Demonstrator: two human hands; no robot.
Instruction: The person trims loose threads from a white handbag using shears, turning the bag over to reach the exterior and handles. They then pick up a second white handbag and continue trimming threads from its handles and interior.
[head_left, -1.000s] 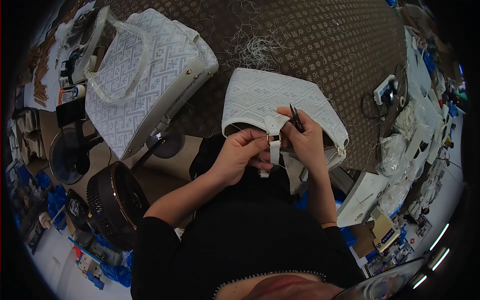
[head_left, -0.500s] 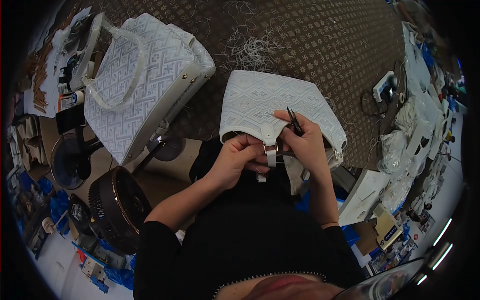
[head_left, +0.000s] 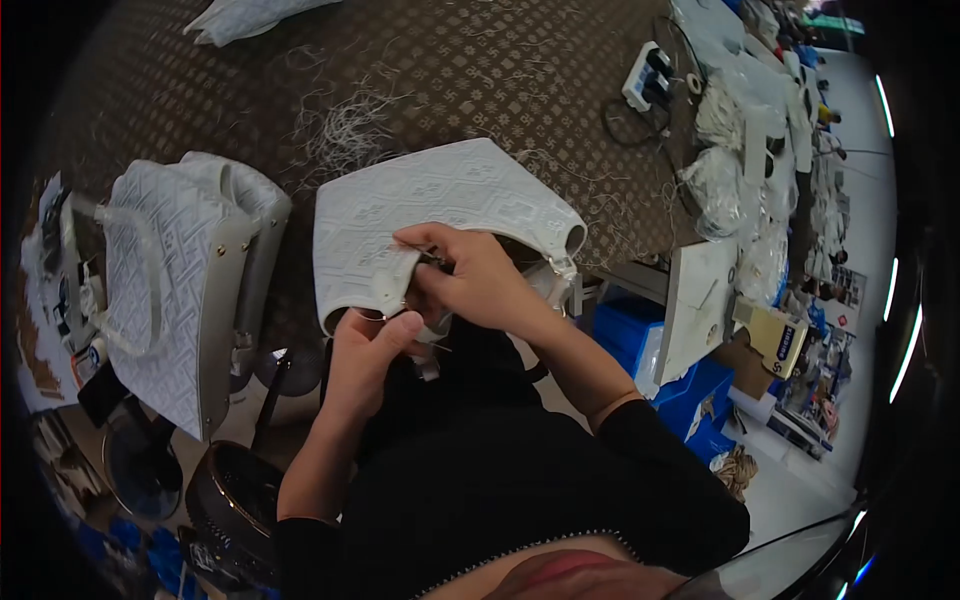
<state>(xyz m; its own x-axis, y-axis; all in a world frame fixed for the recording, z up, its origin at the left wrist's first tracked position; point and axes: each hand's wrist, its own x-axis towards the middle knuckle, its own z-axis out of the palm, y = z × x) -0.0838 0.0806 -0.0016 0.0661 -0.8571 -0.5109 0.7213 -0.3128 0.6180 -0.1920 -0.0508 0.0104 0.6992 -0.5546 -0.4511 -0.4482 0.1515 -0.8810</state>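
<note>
White embossed fabric in a raised diamond pattern, edged with smooth pale trim, forms the soft, curved-topped handbag (head_left: 400, 205) in the head view; it lies at the near edge of the brown patterned bench (head_left: 480, 90), opening toward the person. Nearly closed, the left hand (head_left: 362, 350) pinches its strap area; the right hand (head_left: 465, 275) curls around a dark, mostly hidden tool. Beyond lies wispy, tangled white thread (head_left: 345, 130).

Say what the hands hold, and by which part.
The left hand and right hand hold the middle bag at its rim, beside the tab. The right also grips a dark tool, too hidden to tell where.
</note>
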